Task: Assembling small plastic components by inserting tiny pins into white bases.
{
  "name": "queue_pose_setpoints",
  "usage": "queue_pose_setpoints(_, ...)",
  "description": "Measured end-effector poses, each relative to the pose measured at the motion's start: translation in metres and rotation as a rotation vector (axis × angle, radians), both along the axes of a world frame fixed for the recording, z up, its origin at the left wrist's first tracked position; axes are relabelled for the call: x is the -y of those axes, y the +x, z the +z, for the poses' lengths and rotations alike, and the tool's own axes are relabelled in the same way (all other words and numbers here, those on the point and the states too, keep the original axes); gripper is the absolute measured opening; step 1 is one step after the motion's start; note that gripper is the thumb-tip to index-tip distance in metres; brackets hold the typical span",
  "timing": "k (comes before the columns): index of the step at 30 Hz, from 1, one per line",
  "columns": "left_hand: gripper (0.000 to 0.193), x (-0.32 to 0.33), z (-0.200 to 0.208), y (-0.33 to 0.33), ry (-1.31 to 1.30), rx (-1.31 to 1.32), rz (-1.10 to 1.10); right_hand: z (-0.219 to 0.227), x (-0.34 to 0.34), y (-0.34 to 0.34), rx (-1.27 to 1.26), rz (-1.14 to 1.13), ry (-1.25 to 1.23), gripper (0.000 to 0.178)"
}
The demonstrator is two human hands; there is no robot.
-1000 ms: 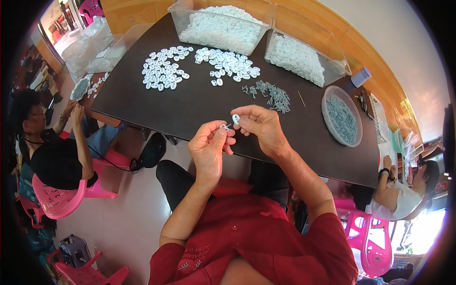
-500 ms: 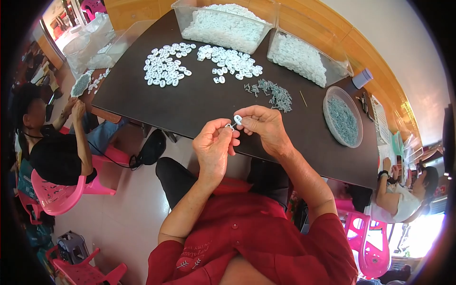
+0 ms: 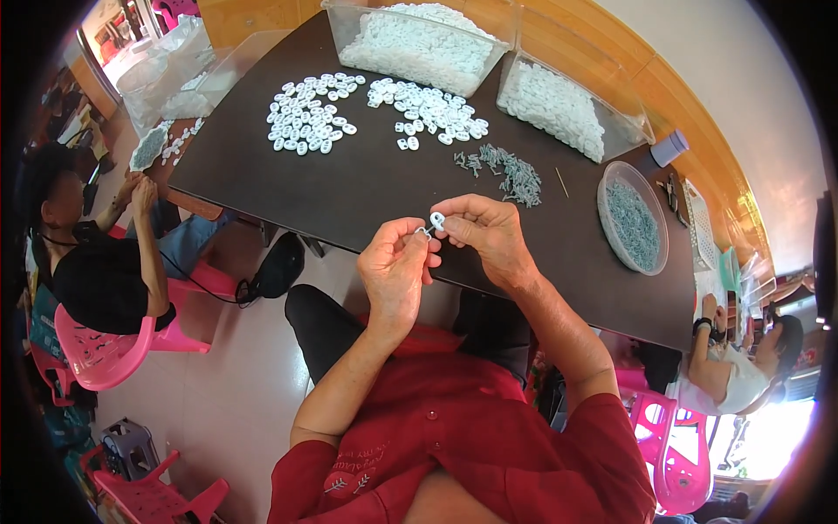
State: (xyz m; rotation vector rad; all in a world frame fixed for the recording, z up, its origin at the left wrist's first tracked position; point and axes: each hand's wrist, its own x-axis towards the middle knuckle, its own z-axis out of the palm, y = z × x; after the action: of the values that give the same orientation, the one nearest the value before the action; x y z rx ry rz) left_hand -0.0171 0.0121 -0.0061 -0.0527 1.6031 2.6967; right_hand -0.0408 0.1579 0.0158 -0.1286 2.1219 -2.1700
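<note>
Over the near edge of the table, my two hands meet fingertip to fingertip. My right hand (image 3: 491,237) pinches a small white oval piece with holes (image 3: 437,221) between thumb and forefinger. Closed as well, my left hand (image 3: 390,278) grips a small white looped piece (image 3: 424,232), mostly covered by the fingers. The two pieces touch or nearly touch; whether they are joined I cannot tell. Beyond my hands lie a pile of grey-blue short pegs (image 3: 521,182), a group of white oval pieces (image 3: 301,118) and a heap of smaller white pieces (image 3: 445,113).
Two clear bins (image 3: 419,48) (image 3: 550,109) full of white pieces stand at the table's back. A round clear tub (image 3: 665,229) of pegs sits right, near a thin stick (image 3: 562,182) and a purple-grey cup (image 3: 669,148). Co-workers sit left (image 3: 105,279) and right (image 3: 724,371).
The view has shifted slightly, so the table things sit a little further right. Both hands keep their pinch in nearly the same place, and the oval piece appears slightly turned.
</note>
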Motion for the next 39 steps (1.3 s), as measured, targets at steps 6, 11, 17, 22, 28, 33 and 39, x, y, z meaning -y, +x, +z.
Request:
queue_pose_setpoints(6, 0.014, 0.002, -0.001, 0.0, 0.004, 0.008, 0.001, -0.002, 0.002, -0.001, -0.041, 0.002, 0.026, 0.017)
queue_pose_setpoints(11, 0.014, 0.003, -0.002, 0.0, 0.008, 0.009, 0.004, 0.0, 0.005, 0.001, -0.085, 0.011, 0.061, 0.017)
queue_pose_setpoints(17, 0.014, 0.002, -0.002, 0.001, 0.008, 0.031, 0.013, -0.002, 0.007, 0.002, -0.134, -0.002, 0.131, 0.016)
queue_pose_setpoints(22, 0.014, 0.002, -0.003, 0.001, 0.017, 0.006, -0.002, -0.002, 0.008, 0.005, -0.152, -0.008, 0.186, 0.016)
queue_pose_setpoints(28, 0.017, -0.001, -0.003, 0.0, 0.025, -0.01, -0.008, -0.006, 0.008, 0.004, -0.234, -0.003, 0.281, 0.016)
queue_pose_setpoints(33, 0.021, -0.007, -0.01, 0.0, 0.062, -0.07, 0.034, -0.005, 0.012, 0.007, -0.276, -0.031, 0.304, 0.019)
queue_pose_setpoints(39, 0.022, -0.009, -0.017, -0.001, 0.103, -0.111, 0.078, -0.014, 0.014, 0.01, -0.503, -0.08, 0.516, 0.023)
